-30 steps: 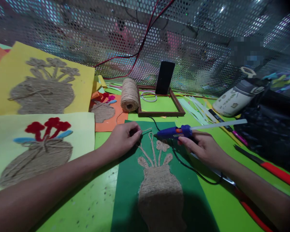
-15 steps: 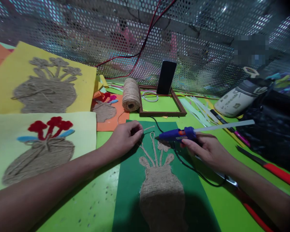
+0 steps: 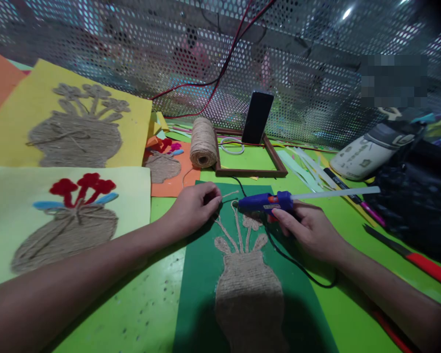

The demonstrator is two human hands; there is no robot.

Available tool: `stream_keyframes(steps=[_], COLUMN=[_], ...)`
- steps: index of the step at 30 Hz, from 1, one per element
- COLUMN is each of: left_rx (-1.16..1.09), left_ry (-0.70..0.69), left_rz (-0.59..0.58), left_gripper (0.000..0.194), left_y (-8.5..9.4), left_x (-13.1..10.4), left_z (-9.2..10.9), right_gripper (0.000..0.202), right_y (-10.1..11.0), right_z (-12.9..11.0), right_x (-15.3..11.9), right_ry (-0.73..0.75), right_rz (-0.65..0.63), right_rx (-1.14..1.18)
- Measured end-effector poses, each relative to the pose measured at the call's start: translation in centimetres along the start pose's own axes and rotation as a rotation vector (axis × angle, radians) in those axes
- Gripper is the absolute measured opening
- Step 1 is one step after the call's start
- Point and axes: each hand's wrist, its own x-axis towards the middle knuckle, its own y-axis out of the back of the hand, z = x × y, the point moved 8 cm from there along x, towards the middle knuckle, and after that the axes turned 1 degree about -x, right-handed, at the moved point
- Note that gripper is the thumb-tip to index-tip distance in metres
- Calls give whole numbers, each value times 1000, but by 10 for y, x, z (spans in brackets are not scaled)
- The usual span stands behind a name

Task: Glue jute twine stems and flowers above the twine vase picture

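A blue glue gun point(image 3: 266, 201) with a long pale glue stick is gripped in my right hand point(image 3: 308, 225). Its nozzle meets the top loop of the middle twine stem on the dark green sheet point(image 3: 198, 274). My left hand point(image 3: 202, 206) pinches a thin piece of twine point(image 3: 230, 194), whose loose end sticks out to the right above the stems. Below them lies a twine vase point(image 3: 248, 284) with two leaves at its neck and one twine flower point(image 3: 252, 222) at the right.
Behind are a twine spool point(image 3: 203, 142), a brown frame point(image 3: 252, 173) and a standing phone point(image 3: 257, 117). Finished twine vases on yellow sheets point(image 3: 135, 122) lie left. Bottle point(image 3: 363, 152), pens and red-handled scissors point(image 3: 429, 269) are right. The gun's black cord point(image 3: 297, 266) curves under my right hand.
The glue gun has shifted slightly left and up, so its nozzle now meets the middle stem's loop. My left hand keeps its pinch on the twine. The whole view has shifted slightly.
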Motion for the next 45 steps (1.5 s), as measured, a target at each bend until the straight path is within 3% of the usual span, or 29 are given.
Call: stream_keyframes(steps=[14,20,30,40,45], left_rx=[45,27,51,38,48], left_ry=[-7,-6,-5,-12,-105], left_rz=[11,-10,8,8,12], left_gripper=[14,15,14,16,15], left_y=[1,-1,0,0,0], left_x=[1,0,1,0,0], left_z=[2,0,0,1,8], right_gripper=[44,44,41,39,42], right_y=[1,1,0,3,5], right_z=[-2,7,-13,-5,0], right_x=[-1,0,2,-2,-4], right_ry=[61,-5,144,107,84], right_rz=[-13,-4,9,11,4], right_rx=[-29,10,-61,-41,-47])
